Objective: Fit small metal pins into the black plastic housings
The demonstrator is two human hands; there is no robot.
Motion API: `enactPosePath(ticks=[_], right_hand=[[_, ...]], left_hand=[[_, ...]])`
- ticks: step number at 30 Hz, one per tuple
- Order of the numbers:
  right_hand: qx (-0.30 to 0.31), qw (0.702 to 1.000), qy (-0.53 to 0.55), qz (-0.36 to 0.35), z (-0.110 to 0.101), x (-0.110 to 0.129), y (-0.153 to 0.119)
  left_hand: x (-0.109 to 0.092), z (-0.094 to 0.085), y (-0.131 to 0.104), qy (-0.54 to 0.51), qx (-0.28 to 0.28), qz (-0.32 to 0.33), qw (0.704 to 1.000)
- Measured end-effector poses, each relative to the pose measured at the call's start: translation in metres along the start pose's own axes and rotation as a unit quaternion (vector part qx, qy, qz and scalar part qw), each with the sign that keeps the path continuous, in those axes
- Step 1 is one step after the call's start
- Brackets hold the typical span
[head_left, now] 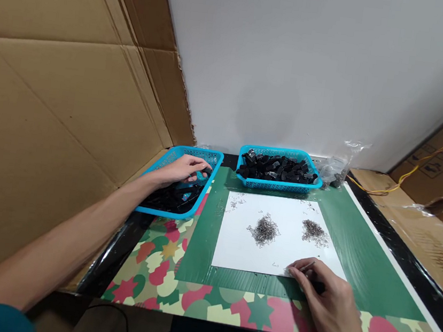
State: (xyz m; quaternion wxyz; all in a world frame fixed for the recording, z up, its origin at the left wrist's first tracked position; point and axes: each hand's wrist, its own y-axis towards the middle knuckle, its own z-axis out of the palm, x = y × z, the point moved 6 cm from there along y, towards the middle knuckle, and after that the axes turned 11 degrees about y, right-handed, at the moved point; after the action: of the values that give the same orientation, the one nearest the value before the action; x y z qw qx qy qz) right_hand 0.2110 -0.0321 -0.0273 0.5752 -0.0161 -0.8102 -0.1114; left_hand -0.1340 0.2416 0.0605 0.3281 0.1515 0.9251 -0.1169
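My left hand reaches over the left blue basket, its fingers closed on a small black piece near the right rim. Black parts lie in the basket below it. At the front edge of a white sheet, my right hand is closed in a pinch. A thin grey metal tool shows between its fingers, mostly hidden. Two piles of tiny bent metal pieces, a left pile and a right pile, lie on the sheet.
Another blue basket full of black parts stands at the back, beside clear plastic bags. A green mat lies under the sheet. Cardboard walls the left side. A yellow cable runs at the right.
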Motion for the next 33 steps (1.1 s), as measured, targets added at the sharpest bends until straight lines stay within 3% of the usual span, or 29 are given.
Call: enactPosePath(ticks=[5, 10, 13, 18, 23, 27, 33], right_hand=[[-0.021, 1.000, -0.003, -0.022, -0.012, -0.001, 0.000], [0.004, 0.998, -0.040, -0.047, -0.017, 0.001, -0.002], [0.015, 0.998, -0.060, -0.031, -0.014, 0.005, -0.005], [0.049, 0.996, -0.073, -0.017, -0.005, 0.010, -0.004], [0.063, 0.994, -0.085, -0.036, -0.007, 0.005, 0.001], [0.085, 0.989, -0.116, -0.044, -0.006, 0.004, 0.002], [0.093, 0.986, -0.134, -0.045, -0.005, 0.004, 0.001]], left_hand=[[-0.007, -0.009, -0.010, -0.058, -0.062, 0.011, 0.996], [-0.044, -0.003, -0.029, -0.091, -0.085, 0.055, 0.991], [-0.072, 0.024, -0.041, -0.136, -0.025, 0.093, 0.986], [-0.106, 0.092, -0.056, -0.178, 0.083, 0.152, 0.969], [-0.123, 0.149, -0.077, -0.151, 0.122, 0.214, 0.957], [-0.124, 0.170, -0.095, -0.119, 0.141, 0.237, 0.954], [-0.116, 0.179, -0.105, -0.120, 0.136, 0.252, 0.951]])
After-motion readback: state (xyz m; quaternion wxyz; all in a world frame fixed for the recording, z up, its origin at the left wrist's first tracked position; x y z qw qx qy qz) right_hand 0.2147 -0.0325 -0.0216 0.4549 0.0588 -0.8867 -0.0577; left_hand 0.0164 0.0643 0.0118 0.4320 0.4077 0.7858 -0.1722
